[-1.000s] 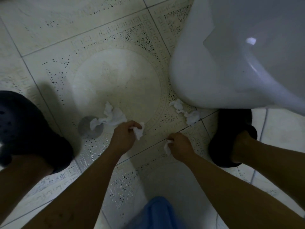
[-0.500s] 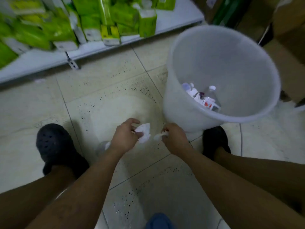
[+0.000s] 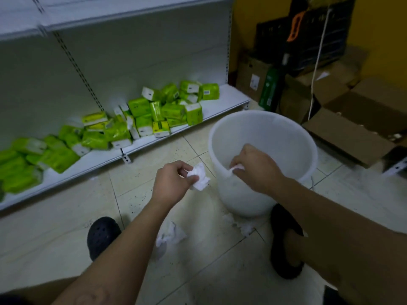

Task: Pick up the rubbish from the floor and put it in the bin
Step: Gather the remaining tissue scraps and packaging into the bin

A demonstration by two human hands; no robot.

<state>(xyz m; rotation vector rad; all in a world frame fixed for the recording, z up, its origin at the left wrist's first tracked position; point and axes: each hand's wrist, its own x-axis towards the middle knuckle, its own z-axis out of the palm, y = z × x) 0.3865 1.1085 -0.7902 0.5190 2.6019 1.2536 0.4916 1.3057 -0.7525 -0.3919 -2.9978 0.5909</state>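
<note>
A white bin is standing on the tiled floor, right of centre, open at the top; its inside is showing only white wall from this angle, and any contents cannot be made out. The right hand is reaching over the near rim, fingers curled shut and pinching a small tissue scrap just at or inside the rim. The left hand is hovering just left of the bin, outside it, thumb and fingers closed on a crumpled tissue wad that is sticking out toward the bin wall. On the floor, a larger crumpled tissue is lying between the two dark shoes, partly covered by the left forearm, and a few smaller white bits are lying against the bin's base, near the right shoe. The left shoe is sitting well left of the bin. Behind, a low white shelf is running along the wall, carrying a loose heap of green packs; it is standing apart from the bin. To the right of the bin, brown cardboard boxes are crowding the corner by a yellow wall, with a white cord hanging over them. Nothing is lying between either hand and the bin's mouth.
</note>
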